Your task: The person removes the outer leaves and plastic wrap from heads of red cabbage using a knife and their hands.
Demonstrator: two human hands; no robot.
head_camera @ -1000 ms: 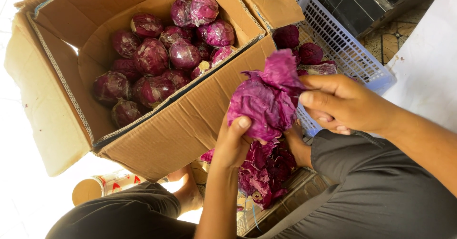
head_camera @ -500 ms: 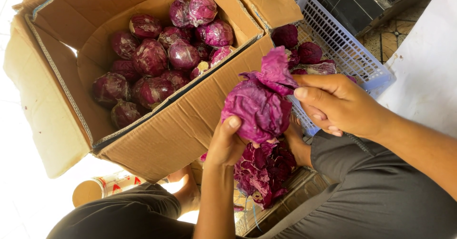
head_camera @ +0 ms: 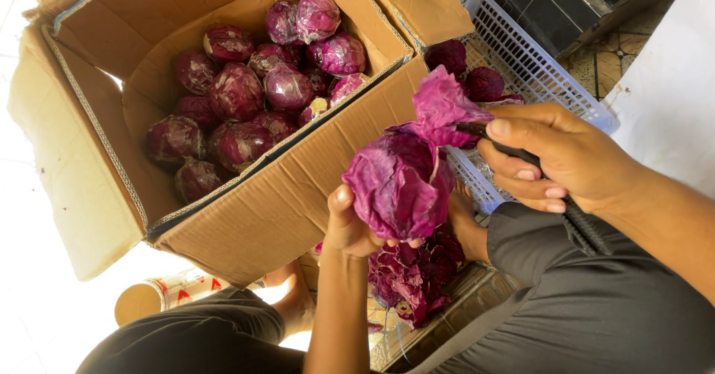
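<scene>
Purple leaves wrap the round red cabbage head (head_camera: 398,184) that sits at the centre of the view, held up in the air in front of the open brown cardboard box (head_camera: 290,195). The left hand (head_camera: 350,225) cups this cabbage from below and from its left, thumb pressed on the leaf surface, so its grip is closed on the cabbage. One loose outer purple leaf (head_camera: 443,106) stands up from the top of the head, peeled away toward the right. The right hand (head_camera: 558,158) is just beside that leaf, its fingers curled tight round the dark ridged handle of a knife (head_camera: 581,225); the blade end reaches to the leaf's base, and the blade itself is mostly hidden.

Inside the cardboard box lie many more wrapped red cabbages (head_camera: 238,91), shiny under clear film, piled against the far corner. Behind the held cabbage, to the right of the box, stands a pale blue plastic lattice basket (head_camera: 536,68) with a few dark red cabbages (head_camera: 484,83) in it. Below the hands, between the person's knees, a heap of torn-off purple leaves (head_camera: 413,277) rests on the floor. A roll of tape on a brown cardboard core (head_camera: 160,296) lies near the box's lower left corner.
</scene>
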